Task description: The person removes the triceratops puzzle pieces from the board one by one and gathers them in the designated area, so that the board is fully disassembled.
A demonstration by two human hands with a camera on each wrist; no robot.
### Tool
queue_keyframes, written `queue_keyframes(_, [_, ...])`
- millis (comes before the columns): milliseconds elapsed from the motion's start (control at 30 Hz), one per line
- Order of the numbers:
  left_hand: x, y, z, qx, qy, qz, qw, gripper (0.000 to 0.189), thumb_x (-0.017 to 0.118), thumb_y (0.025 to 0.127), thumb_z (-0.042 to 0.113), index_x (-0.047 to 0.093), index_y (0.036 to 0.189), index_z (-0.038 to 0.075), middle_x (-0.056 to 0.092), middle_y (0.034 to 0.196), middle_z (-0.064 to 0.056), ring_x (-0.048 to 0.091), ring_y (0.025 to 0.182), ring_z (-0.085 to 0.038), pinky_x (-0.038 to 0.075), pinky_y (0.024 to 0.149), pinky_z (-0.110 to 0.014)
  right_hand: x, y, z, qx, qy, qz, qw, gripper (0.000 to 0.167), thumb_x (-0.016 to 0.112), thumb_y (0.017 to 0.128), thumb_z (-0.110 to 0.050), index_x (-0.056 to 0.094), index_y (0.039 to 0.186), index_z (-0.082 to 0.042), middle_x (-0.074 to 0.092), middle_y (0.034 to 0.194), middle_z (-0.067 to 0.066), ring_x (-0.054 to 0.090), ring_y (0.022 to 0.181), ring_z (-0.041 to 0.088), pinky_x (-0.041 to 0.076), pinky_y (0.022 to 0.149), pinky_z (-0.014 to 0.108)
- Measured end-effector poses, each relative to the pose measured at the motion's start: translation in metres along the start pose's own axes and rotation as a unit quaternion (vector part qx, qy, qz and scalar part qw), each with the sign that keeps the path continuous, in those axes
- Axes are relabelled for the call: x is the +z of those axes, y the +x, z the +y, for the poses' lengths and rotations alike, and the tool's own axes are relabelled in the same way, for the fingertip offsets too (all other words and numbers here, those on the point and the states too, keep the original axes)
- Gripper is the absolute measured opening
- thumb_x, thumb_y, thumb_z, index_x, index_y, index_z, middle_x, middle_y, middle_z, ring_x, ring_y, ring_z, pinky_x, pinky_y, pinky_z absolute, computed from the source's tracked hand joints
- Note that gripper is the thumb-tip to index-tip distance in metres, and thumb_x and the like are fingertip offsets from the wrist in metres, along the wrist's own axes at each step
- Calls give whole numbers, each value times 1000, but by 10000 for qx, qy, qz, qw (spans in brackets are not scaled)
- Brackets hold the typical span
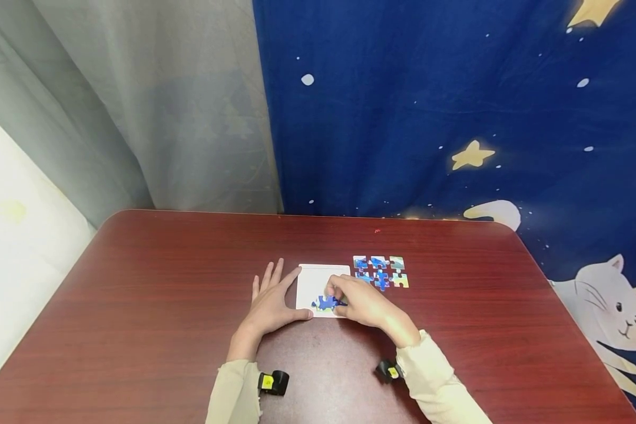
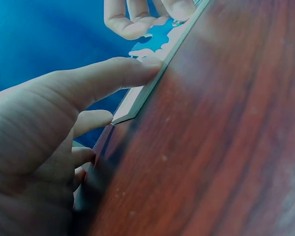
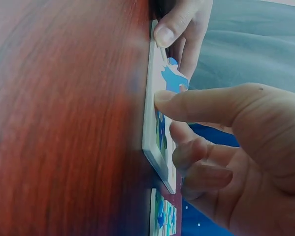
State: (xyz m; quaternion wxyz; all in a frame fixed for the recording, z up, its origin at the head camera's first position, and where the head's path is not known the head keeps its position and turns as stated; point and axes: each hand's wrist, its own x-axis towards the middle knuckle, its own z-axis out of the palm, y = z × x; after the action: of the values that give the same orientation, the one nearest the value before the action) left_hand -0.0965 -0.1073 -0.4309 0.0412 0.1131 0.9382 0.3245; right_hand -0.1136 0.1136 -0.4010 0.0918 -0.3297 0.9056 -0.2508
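Note:
A white puzzle tray lies flat on the table. Inside it, along the near side, is a blue jigsaw piece. My left hand rests at the tray's left side with fingers spread; its thumb touches the near-left rim, as the left wrist view also shows. Over the tray's near-right part, my right hand holds a second jigsaw piece between thumb and curled fingers, low against the tray. The fingers partly cover this piece in the head view.
Several loose jigsaw pieces in blue, green and yellow lie in two rows just right of the tray. A tiny red bit lies near the far edge of the reddish-brown table. Behind hang grey and blue curtains.

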Motion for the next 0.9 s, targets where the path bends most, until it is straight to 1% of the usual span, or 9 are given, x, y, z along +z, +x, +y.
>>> queue_keyframes(167, [-1,0,1,31,-8,33,10000,95,80,63,48,39,143,16,11,153,-17,1,140,-34,-4,106,-58,-1,0,0,-86,-10,48,10000,26,73,78,-7,51,88,-15,56,78,-7,55,73,10,44,66,28])
queue_keyframes(433, [-1,-1,2,33,-47,39,10000,95,80,63,47,39,143,16,11,153,-17,0,140,-34,-4,106,-57,-1,1,1,-365,-70,190,9991,22,72,78,-4,54,87,-13,58,76,-6,56,72,10,45,66,26])
queue_keyframes(567, [-1,-1,2,45,-35,51,10000,95,80,63,47,40,143,16,11,153,-18,1,140,-34,-4,106,-58,-1,-1,1,-365,18,263,9990,20,71,78,-5,56,88,-13,59,76,-6,57,72,9,46,67,26])
queue_keyframes(667, [0,-1,1,39,-6,50,10000,95,80,63,47,40,143,16,12,153,-18,1,140,-34,-4,106,-57,-3,-2,1,-392,32,395,9984,19,71,76,-6,57,88,-13,58,76,-6,55,71,10,46,66,25])
queue_keyframes(767, [1,-1,1,35,-17,70,10000,95,80,62,47,40,143,16,12,153,-18,1,140,-34,-4,106,-58,-9,-4,3,-366,64,570,9977,19,70,74,-5,58,87,-12,57,76,-5,54,69,11,45,64,25])
queue_keyframes(900, [2,-1,1,34,-41,71,10000,95,81,62,46,39,143,16,11,153,-17,1,140,-34,-4,106,-57,-21,-12,10,-191,30,789,9967,19,68,73,-6,58,88,-12,56,74,-6,51,66,13,43,61,24])
